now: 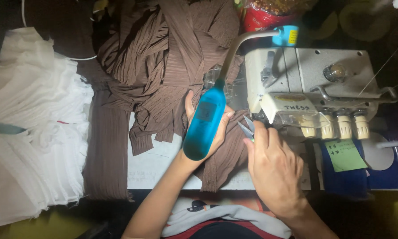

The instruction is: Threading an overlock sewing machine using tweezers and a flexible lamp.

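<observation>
Your left hand point(207, 132) is lying on ribbed brown pleated fabric point(163, 53), partly under the glossy turquoise lamp head point(204, 126). Your right hand point(274, 170) is gripping small silver thread snips point(247, 128). The overlock machine point(314, 84) is showing off-white with cream dials. White gauzy cloth point(30, 132) is piling up nearby, and a green sticky note point(344, 155) is sitting on dark blue.

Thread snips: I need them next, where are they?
In the right hand, the thread snips point at brown fabric beside the sewing machine.
</observation>
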